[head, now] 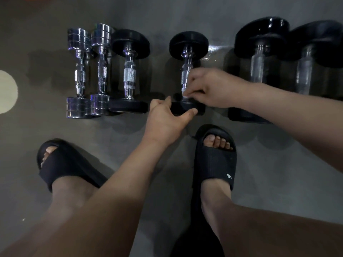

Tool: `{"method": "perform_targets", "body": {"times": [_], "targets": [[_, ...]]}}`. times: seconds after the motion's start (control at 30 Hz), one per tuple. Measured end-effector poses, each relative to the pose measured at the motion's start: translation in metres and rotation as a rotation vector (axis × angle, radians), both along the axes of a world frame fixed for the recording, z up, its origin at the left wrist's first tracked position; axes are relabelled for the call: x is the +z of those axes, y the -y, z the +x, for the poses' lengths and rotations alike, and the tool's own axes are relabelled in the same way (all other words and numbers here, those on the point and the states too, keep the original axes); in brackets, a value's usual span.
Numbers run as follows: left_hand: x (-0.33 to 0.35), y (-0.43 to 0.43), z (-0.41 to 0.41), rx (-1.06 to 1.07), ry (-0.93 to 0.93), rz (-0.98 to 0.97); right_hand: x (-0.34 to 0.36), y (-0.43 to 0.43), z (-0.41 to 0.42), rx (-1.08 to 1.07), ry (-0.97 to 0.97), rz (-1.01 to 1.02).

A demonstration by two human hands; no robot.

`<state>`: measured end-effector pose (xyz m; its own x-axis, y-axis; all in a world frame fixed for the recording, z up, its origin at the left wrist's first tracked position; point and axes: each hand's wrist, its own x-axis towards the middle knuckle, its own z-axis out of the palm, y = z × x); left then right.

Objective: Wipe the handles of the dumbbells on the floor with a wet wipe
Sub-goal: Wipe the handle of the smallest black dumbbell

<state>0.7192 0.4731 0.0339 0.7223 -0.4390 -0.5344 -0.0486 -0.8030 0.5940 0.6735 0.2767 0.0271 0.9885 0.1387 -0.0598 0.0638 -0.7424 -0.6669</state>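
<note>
Dumbbells (129, 75), six of them, lie in a row on the grey floor (259, 145), their handles running away from the person, says the first watcher. The big pair (259, 39), black, sits at the right, one just beside the other. Two smaller black ones hold the middle with a gap between them. The chrome pair (79, 39) lies at the left, close against the nearer black one.

Which one is in hand? asks the second.

The fourth dumbbell (188, 43), counting from the left, the first replies. It lies apart from its neighbours, just ahead of the right foot. Both feet wear black slides (213, 160), toes toward the row.

And the hands?

The left hand (167, 117) grips the near plate (182, 108) of that dumbbell, thumb along its near face and fingers curled over its left edge. The right hand (209, 88) comes in from the right, fingers bent and closed around the low end of the handle (186, 73), just above the near plate.

Is the wipe there?

A scrap of white, the wipe (185, 95), shows at the right fingertips, pinched against the chrome. The rest is hidden under the fingers. A pale round patch (7, 91) sits on the floor at the far left.
</note>
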Motion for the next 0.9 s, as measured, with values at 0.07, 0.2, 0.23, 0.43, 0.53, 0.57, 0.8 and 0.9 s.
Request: {"method": "perform_targets", "body": {"times": [0.07,0.2,0.23,0.43,0.53,0.57,0.8,0.9], "targets": [[0.0,0.0,0.0,-0.008,-0.001,0.005,0.003,0.004,0.003,0.071,-0.022,-0.02],[-0.001,0.0,0.0,-0.008,-0.003,0.006,-0.002,0.014,0.013,-0.182,0.027,0.007],[0.0,-0.001,0.0,-0.005,-0.005,0.005,-0.003,0.012,0.012,-0.213,0.033,0.021],[0.004,0.002,0.001,-0.006,-0.008,0.005,0.006,0.005,0.006,0.079,-0.056,-0.008],[0.004,0.001,0.0,-0.004,-0.003,-0.009,0.004,0.012,0.017,-0.098,-0.009,-0.03],[0.005,0.001,0.0,-0.003,-0.005,-0.01,0.002,0.012,0.018,-0.164,0.01,-0.027],[0.007,0.003,0.001,-0.016,-0.016,0.006,0.005,0.0,0.001,0.03,-0.039,-0.016],[0.005,0.002,0.001,-0.03,-0.008,0.013,0.002,0.011,0.012,-0.158,0.029,-0.011]]}}
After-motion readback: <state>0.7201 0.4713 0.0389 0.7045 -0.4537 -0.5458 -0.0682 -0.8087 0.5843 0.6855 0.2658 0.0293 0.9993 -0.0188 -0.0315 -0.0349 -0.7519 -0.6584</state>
